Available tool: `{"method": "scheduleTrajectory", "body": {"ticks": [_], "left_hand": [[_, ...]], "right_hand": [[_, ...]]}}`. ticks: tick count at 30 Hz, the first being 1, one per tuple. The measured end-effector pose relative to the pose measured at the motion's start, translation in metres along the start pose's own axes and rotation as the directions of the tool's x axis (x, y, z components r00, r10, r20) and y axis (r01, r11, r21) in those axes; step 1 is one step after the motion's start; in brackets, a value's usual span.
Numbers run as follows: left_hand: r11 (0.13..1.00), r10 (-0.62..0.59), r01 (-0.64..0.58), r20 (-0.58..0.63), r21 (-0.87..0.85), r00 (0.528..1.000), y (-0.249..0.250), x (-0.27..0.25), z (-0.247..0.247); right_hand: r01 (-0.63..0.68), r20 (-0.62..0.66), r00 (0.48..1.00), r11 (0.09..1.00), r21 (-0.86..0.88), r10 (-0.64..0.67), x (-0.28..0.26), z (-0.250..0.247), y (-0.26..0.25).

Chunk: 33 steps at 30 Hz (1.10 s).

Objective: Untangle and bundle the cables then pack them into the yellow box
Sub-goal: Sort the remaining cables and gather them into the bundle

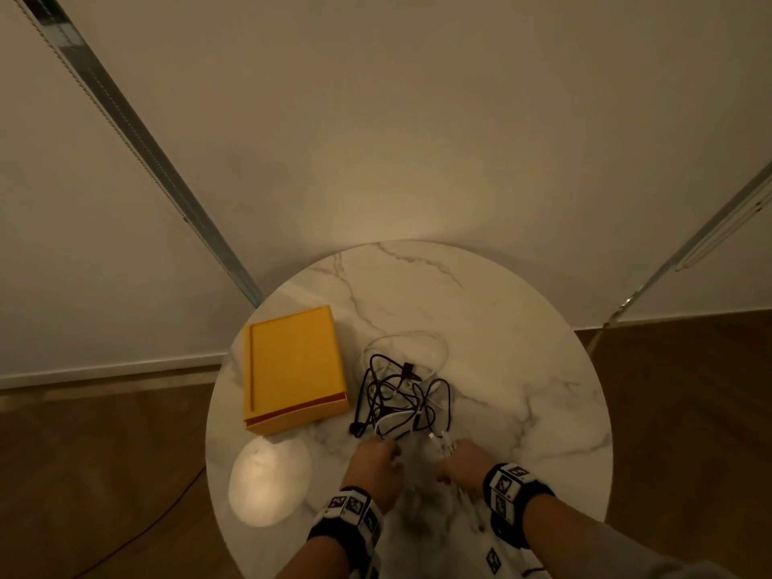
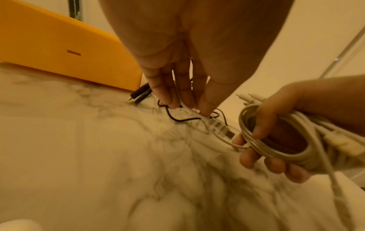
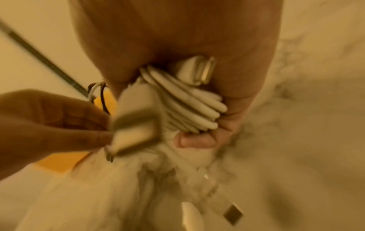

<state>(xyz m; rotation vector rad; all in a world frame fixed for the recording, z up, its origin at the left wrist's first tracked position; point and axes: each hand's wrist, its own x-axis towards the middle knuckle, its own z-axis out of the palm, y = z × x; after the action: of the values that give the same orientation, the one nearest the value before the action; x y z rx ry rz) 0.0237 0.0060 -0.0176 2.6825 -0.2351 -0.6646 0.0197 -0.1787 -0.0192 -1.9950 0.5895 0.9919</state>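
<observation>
A tangle of black and white cables [image 1: 403, 394] lies on the round marble table [image 1: 522, 328], right of the closed yellow box [image 1: 294, 367]. My right hand [image 1: 463, 465] grips a coiled white cable bundle [image 2: 276, 140] [image 3: 189, 106], its loops wrapped around the fingers, with USB plugs sticking out. My left hand [image 1: 376, 457] pinches a white cable [image 2: 187, 109] near its plug, at the near edge of the tangle. The left fingertips [image 2: 168, 100] point down at the table. The yellow box [image 2: 69, 51] stands behind the left hand.
A round patch of light [image 1: 269, 480] falls on the table's near left. White walls with metal rails [image 1: 138, 131] rise behind the table. A thin dark cord [image 1: 138, 537] runs over the wooden floor at the left.
</observation>
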Motion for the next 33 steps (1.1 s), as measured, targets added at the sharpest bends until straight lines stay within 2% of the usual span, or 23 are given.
{"method": "scheduleTrajectory", "body": {"ticks": [3,5,9,11,12,14,16,19,23,27,31,33], "left_hand": [[0.999,0.04,-0.038,-0.135,0.016,0.99,0.0,-0.003,-0.008],[0.997,0.045,-0.034,-0.173,0.065,0.984,0.007,-0.007,-0.019],[0.991,0.097,-0.07,-0.256,0.113,0.962,0.029,-0.004,-0.035],[0.966,0.233,-0.175,-0.356,0.188,0.905,0.036,0.004,-0.04],[0.958,0.264,-0.197,-0.375,0.207,0.889,0.039,0.009,-0.043],[0.953,0.238,-0.16,-0.31,0.259,0.92,0.046,0.023,-0.048],[0.952,0.188,-0.136,-0.172,0.274,0.967,0.05,0.036,-0.051],[0.957,0.112,-0.101,-0.022,0.273,0.994,0.043,0.047,-0.045],[0.973,0.071,-0.066,-0.017,0.222,0.997,0.034,0.049,-0.035],[0.986,0.05,-0.045,-0.027,0.161,0.998,0.034,0.049,-0.036],[0.983,0.073,-0.067,-0.03,0.171,0.997,0.025,0.048,-0.035],[0.991,0.061,-0.06,-0.003,0.122,0.998,0.019,0.048,-0.034]], "right_hand": [[-0.029,-0.108,0.992,0.968,0.248,0.057,0.007,-0.005,0.009],[0.025,-0.178,0.983,0.923,0.384,0.047,0.02,-0.005,0.02],[0.174,-0.282,0.959,0.835,0.521,-0.024,0.011,-0.015,0.006],[0.255,-0.346,0.936,0.796,0.548,-0.062,0.003,-0.023,-0.006],[0.3,-0.379,0.921,0.773,0.559,-0.084,-0.002,-0.028,-0.011],[0.381,-0.417,0.899,0.715,0.587,-0.136,-0.014,-0.038,-0.024],[0.43,-0.432,0.884,0.68,0.594,-0.181,-0.025,-0.049,-0.036],[0.493,-0.409,0.868,0.603,0.627,-0.284,-0.043,-0.067,-0.058],[0.57,-0.394,0.819,0.512,0.643,-0.416,-0.074,-0.095,-0.091],[0.678,-0.406,0.721,0.451,0.58,-0.562,-0.105,-0.117,-0.122],[0.754,-0.417,0.611,0.334,0.565,-0.673,-0.134,-0.132,-0.15],[0.786,-0.425,0.552,0.277,0.553,-0.717,-0.146,-0.137,-0.159]]}}
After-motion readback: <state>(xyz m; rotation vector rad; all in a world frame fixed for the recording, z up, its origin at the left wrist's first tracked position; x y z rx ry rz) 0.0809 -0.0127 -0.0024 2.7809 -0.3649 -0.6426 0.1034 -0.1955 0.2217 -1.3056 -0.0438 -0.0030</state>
